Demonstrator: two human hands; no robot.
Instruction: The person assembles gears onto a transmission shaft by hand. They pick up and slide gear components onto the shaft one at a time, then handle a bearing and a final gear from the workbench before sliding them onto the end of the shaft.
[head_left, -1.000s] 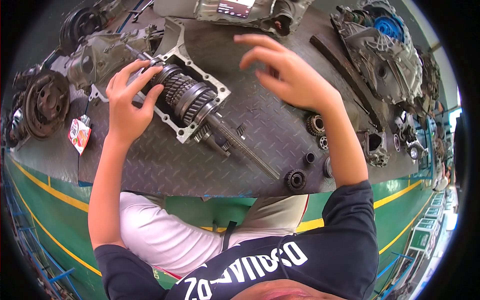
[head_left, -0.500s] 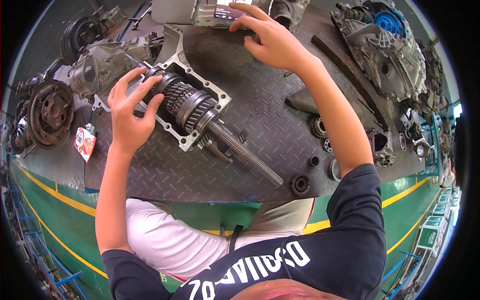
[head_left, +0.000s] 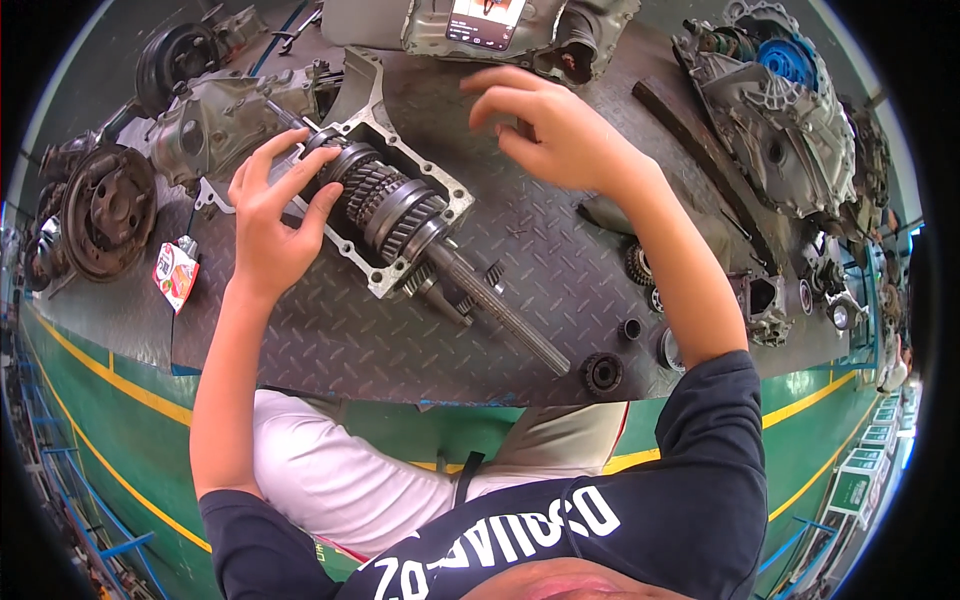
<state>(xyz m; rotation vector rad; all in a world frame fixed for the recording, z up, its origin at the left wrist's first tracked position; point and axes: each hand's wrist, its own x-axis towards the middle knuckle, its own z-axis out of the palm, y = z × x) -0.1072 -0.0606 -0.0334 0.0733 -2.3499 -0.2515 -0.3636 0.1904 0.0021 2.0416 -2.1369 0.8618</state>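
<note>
A grey metal gearbox housing (head_left: 455,203) lies open on the bench, its cavity filled by a shaft carrying several gears (head_left: 378,200). The shaft's long splined end (head_left: 505,315) sticks out toward me, to the right. My left hand (head_left: 275,215) rests at the far left end of the gears, fingers spread and tips on or close to them. Over the bench, right of the housing, my right hand (head_left: 560,130) hangs in the air with loosely bent fingers and nothing in them. Beyond it, a phone (head_left: 482,28) with a lit screen leans on another metal casing (head_left: 425,30).
Loose gears and rings, among them a dark toothed ring (head_left: 601,373), lie at the bench's right front. A long dark bar (head_left: 700,155) and a large casing (head_left: 790,140) sit at right. Left are a rusty brake drum (head_left: 108,215) and a red-white packet (head_left: 175,273).
My right hand has drawn back from the phone screen toward me, and its fingers have curled a little. My left hand stays at the gears. The whole view has shifted slightly.
</note>
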